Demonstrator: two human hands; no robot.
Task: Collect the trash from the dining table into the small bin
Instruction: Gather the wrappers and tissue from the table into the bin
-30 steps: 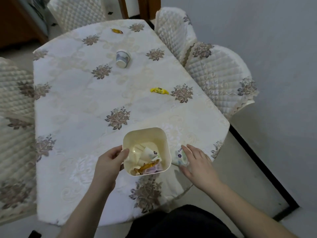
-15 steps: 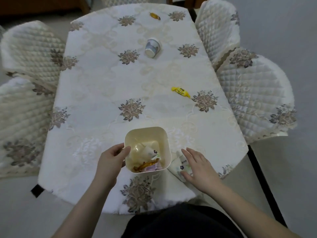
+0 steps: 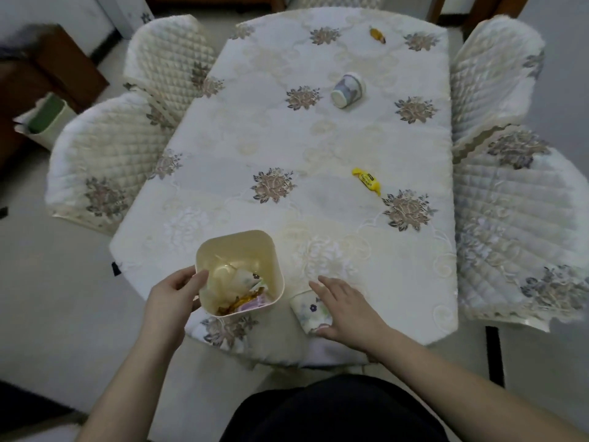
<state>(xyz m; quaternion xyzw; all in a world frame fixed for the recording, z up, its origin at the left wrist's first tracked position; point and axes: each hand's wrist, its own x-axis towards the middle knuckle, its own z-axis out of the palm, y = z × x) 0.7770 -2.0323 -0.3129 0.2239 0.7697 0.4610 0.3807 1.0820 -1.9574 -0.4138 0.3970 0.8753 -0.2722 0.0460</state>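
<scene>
A small cream bin [image 3: 271,250] stands near the table's front edge, with several wrappers and paper scraps inside. My left hand [image 3: 173,298] grips its left wall, thumb over the rim. Just right of the bin a paper cup with flower print [image 3: 307,311] lies on its side. My right hand [image 3: 345,309] rests on that cup, fingers spread over its top and thumb at its lower end. Farther out lie a yellow candy wrapper [image 3: 367,181], a second tipped paper cup [image 3: 347,90] and an orange wrapper [image 3: 377,35].
The dining table [image 3: 255,129] wears a cream floral cloth. Quilted chairs stand at the left [image 3: 105,154] and the right [image 3: 516,224]. A pale floor bin with a green lid [image 3: 44,119] sits at far left beside dark wooden furniture.
My view has swung left and widened, bringing the left chairs into sight. My right hand has settled further over the flowered cup. The left hand stays on the bin.
</scene>
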